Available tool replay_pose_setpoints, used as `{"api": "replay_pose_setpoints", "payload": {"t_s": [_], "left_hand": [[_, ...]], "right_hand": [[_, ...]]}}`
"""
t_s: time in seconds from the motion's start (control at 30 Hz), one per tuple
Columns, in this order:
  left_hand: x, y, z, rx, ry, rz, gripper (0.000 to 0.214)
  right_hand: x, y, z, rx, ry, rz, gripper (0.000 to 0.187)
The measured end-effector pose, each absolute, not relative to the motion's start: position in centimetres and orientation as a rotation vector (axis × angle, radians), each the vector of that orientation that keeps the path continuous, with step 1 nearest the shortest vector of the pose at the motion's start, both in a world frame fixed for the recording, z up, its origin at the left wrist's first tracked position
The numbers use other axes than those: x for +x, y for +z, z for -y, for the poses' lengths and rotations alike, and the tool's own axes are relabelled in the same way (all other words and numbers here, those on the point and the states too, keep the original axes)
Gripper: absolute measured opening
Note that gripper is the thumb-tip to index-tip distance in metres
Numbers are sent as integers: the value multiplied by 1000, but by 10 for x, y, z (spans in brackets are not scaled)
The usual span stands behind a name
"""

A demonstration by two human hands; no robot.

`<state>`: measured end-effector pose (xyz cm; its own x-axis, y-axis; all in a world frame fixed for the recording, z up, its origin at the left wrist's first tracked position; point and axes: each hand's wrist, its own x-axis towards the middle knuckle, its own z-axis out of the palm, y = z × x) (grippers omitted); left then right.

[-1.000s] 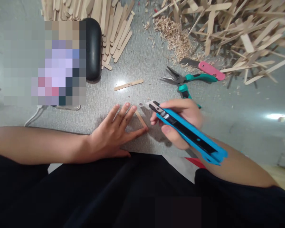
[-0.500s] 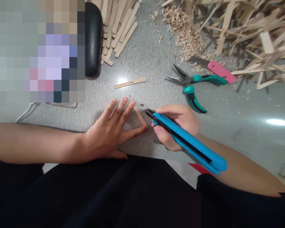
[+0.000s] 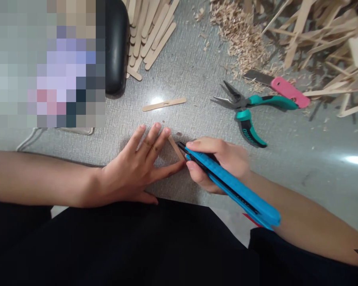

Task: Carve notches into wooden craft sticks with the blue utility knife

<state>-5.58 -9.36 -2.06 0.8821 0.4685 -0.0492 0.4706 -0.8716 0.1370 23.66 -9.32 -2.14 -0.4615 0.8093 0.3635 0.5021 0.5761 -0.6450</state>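
Note:
My left hand [image 3: 143, 163] lies flat on the grey table with its fingers spread. Its fingertips press on the two ends of a wooden craft stick [image 3: 176, 148], holding it slantwise against the table. Wrapped round a blue utility knife [image 3: 232, 184] is my right hand [image 3: 223, 161]. The knife's blade tip is at the middle of the stick; whether it touches the wood I cannot tell. Beyond my left fingertips lies a second craft stick [image 3: 164, 104] with a small slot in its middle.
Pliers with teal handles [image 3: 241, 105] lie spread at the right, next to a pink-handled blade [image 3: 289, 92]. Wood shavings [image 3: 241, 39] and a heap of thin wood strips [image 3: 316, 47] lie behind. Craft sticks [image 3: 152, 31] are stacked beside a black case [image 3: 116, 47].
My right hand has brought the knife slightly left, so its blade tip is now at the stick. My left hand stays nearly in place. The view has shifted a little.

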Motion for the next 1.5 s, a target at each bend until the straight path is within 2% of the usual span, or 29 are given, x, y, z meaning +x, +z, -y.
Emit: {"api": "replay_pose_setpoints", "payload": {"t_s": [0.33,0.5,0.63,0.93,1.17,1.3,1.5], "left_hand": [[-55,-15,94,2938,-38,-729,187],[-53,-10,92,2974,-46,-716,192],[-53,-11,90,2979,-18,-692,190],[-58,-13,85,2881,-21,-671,168],[-62,-16,82,2862,-14,-642,161],[-64,-22,82,2884,2,-596,169],[-66,-26,82,2961,12,-582,166]], "right_hand": [[236,-20,91,-1003,665,2147,25],[236,-22,92,-981,665,2156,21],[238,-24,93,-959,693,2173,26],[240,-27,96,-928,530,2247,32],[238,-42,102,-912,466,2222,28],[236,-48,105,-896,403,2223,24],[231,-51,102,-870,330,2193,21]]}}
